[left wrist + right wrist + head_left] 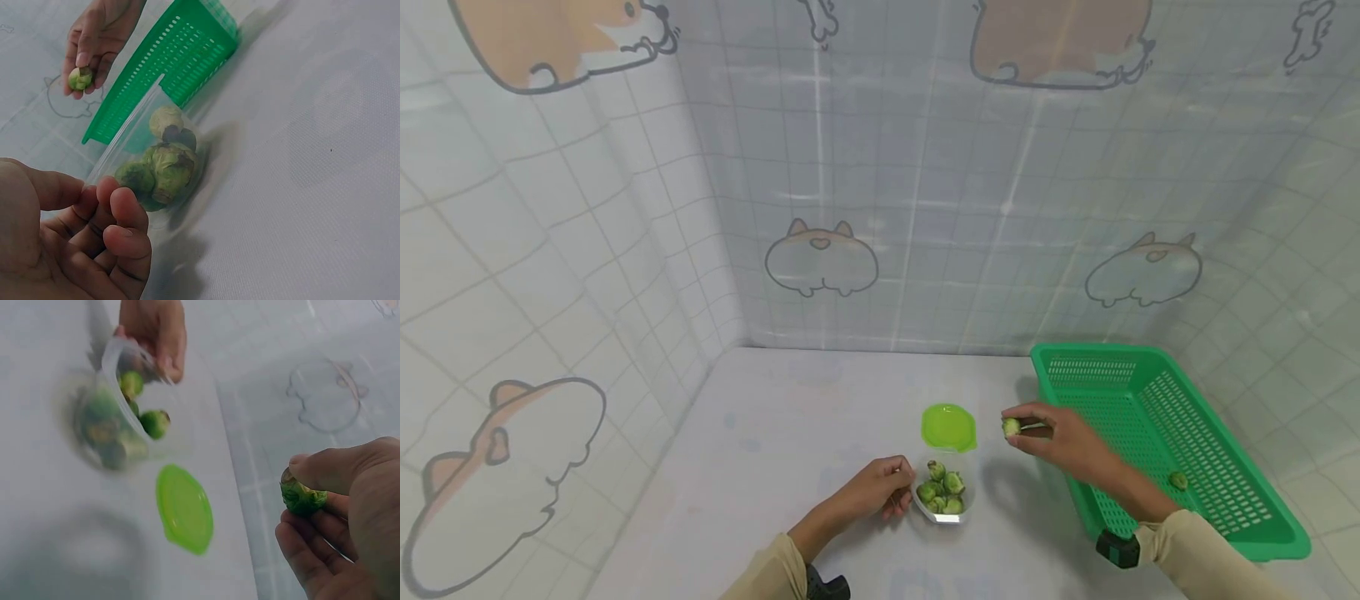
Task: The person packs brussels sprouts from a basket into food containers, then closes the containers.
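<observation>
A clear plastic container [942,517] stands on the table with several Brussels sprouts [953,482] inside. My left hand [880,487] pinches its left rim between thumb and fingers, as the left wrist view shows closely. Up and to the right, my right hand [1060,437] holds a single Brussels sprout [302,495] between thumb and fingertips, above the table and apart from the container. Just behind the container lies a bright green lid [948,427], flat on the table.
On the right sits a large green perforated basket [1150,354], partly behind my right forearm, with one sprout [1178,481] visible on its floor. Patterned sheeting [925,208] rises behind the white table [790,417] and on both sides.
</observation>
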Motion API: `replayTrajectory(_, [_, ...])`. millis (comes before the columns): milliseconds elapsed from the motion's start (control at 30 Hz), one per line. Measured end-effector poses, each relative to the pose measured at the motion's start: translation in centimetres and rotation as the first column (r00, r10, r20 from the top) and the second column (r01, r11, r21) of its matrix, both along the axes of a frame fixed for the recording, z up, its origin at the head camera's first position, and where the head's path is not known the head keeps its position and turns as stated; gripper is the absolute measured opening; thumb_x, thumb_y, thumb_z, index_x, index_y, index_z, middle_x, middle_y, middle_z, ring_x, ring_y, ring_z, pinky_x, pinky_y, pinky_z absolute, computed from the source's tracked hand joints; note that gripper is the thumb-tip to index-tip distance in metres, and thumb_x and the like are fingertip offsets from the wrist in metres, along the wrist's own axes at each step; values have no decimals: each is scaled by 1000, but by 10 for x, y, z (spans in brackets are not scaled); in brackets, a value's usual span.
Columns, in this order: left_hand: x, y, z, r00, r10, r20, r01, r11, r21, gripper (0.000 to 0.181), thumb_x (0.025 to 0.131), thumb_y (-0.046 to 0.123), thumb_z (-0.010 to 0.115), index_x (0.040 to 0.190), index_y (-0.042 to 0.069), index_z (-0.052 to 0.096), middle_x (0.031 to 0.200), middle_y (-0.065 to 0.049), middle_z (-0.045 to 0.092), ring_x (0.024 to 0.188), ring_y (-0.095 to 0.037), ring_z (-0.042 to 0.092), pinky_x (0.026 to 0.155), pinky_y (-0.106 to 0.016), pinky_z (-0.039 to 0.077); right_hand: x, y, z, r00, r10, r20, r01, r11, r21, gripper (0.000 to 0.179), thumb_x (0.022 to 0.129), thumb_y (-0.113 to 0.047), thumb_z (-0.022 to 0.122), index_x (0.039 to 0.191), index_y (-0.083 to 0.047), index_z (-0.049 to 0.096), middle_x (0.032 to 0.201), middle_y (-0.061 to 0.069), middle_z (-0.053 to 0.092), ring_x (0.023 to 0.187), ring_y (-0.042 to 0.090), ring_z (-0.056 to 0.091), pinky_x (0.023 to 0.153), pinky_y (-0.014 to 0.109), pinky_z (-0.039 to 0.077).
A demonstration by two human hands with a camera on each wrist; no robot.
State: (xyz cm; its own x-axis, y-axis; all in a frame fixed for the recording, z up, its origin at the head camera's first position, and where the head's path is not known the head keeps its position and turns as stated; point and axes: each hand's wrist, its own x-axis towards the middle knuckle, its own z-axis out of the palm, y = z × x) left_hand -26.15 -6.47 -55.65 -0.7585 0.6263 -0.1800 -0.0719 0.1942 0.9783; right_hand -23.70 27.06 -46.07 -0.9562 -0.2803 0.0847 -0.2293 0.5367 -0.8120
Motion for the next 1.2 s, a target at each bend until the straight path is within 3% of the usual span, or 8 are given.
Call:
replayTrajectory(367, [-1, 0, -1, 1000, 5, 1, -5, 1000, 13, 29, 106, 23, 49, 93, -1, 57, 72, -4, 62, 59, -13, 55, 49, -24, 43, 5, -33, -10, 986, 164, -40, -166, 985, -45, 32, 92, -17, 75, 123, -13, 67, 119, 10, 68, 107, 26, 68, 88, 30, 56])
replayTrajectory(533, [-1, 0, -2, 1000, 4, -2, -4, 1000, 12, 28, 106, 23, 49, 93, 0, 57, 72, -3, 62, 59, -13, 55, 49, -24, 43, 7, -46, -10, 980, 193, -42, -195, 979, -56, 32, 91, -16, 75, 122, -13, 67, 117, 10, 68, 106, 26, 69, 89, 30, 56])
replayTrajectory(867, [0, 0, 1, 1000, 1, -7, -1, 1000, 5, 28, 106, 23, 49, 92, 0, 57, 72, -3, 62, 59, -13, 55, 49, -23, 43, 12, -69, -17, 966, 253, 46, -250, 966, -60, 33, 91, -14, 75, 123, -13, 66, 121, 9, 67, 108, 26, 67, 92, 35, 55])
replayTrajectory(1067, [1, 0, 2, 1000, 7, -4, -7, 1000, 13, 28, 106, 21, 49, 93, -3, 56, 72, -4, 61, 60, -13, 55, 49, -24, 42, 10, -81, -25, 957, 287, 45, -285, 958, -41, 35, 89, -14, 78, 123, -9, 68, 121, 7, 68, 109, 25, 67, 91, 38, 56])
replayTrajectory(1200, [1, 0, 1, 1000, 2, -4, -2, 1000, 23, 27, 106, 21, 49, 91, -1, 56, 72, -4, 61, 59, -13, 55, 48, -23, 42, 9, -87, -32, 954, 298, 37, -298, 955, -8, 35, 88, -12, 79, 121, -14, 69, 120, 5, 68, 109, 21, 67, 89, 35, 56])
